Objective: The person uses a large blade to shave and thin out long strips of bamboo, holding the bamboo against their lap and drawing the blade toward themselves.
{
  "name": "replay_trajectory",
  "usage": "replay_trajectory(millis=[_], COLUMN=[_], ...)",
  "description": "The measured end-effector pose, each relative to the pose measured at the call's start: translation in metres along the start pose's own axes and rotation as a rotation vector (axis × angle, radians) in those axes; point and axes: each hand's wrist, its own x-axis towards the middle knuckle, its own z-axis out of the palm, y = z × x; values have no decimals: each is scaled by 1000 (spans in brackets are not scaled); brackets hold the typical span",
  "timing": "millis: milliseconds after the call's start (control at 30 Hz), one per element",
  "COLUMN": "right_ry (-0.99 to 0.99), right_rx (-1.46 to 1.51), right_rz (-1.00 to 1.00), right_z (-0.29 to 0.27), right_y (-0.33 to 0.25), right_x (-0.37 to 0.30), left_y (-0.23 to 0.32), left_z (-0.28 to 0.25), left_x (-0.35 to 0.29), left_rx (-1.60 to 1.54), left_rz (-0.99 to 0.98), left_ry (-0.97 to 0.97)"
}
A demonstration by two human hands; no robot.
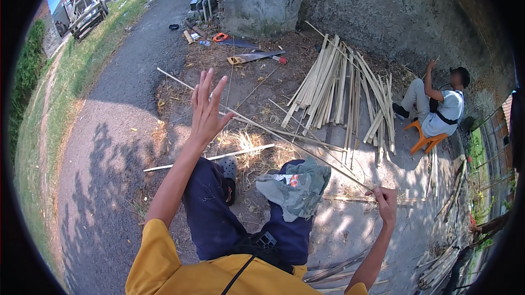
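Note:
My right hand [384, 205] is closed on the near end of a long, thin bamboo strip [339, 171]. The strip slants away toward the far left, over my lap and past my left hand. Raised above my left knee, my left hand [208, 109] has its fingers spread and nothing in its grip. Whether the strip touches that palm is hard to make out. A grey-green camouflage cloth [309, 191] is draped on my right knee. On the ground by my left leg lies a pale bamboo strip [175, 165].
A large pile of split bamboo strips [328, 82] leans out from the wall at the right. Farther off lie a wooden-handled saw [257, 56] and an orange-handled saw [220, 37]. Another person [445, 106] sits on an orange stool [424, 139]. A concrete block [261, 5] stands behind.

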Motion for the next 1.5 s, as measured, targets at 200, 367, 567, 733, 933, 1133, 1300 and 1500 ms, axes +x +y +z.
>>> replay_trajectory(millis=[200,367,567,733,933,1133,1300,1500], right_ry=[-74,-135,-165,-254,-11,146,-126,-217], right_rx=[-37,-26,22,152,394,760,267,248], right_rz=[12,95,182,248,347,146,255,39], right_z=[-26,-63,-100,-105,-77,-85,-94,-121], right_y=[5,20,38,41,52,40,14,36], right_x=[4,2,12,33,94,119,108,104], left_y=[-42,-98,-153,-141,-146,-146,-140,-156], left_z=[-21,-72,-100,-91,-71,-86,-92,-112], left_x=[2,17,20,18,9,25,25,28], left_rx=[204,362,44,94,207,-69,-129,-405], left_rz=[93,-1,-133,-214,-150,-401,-344,-415], left_ry=[-227,-182,-437,-561,-335,-524,-359,-318])
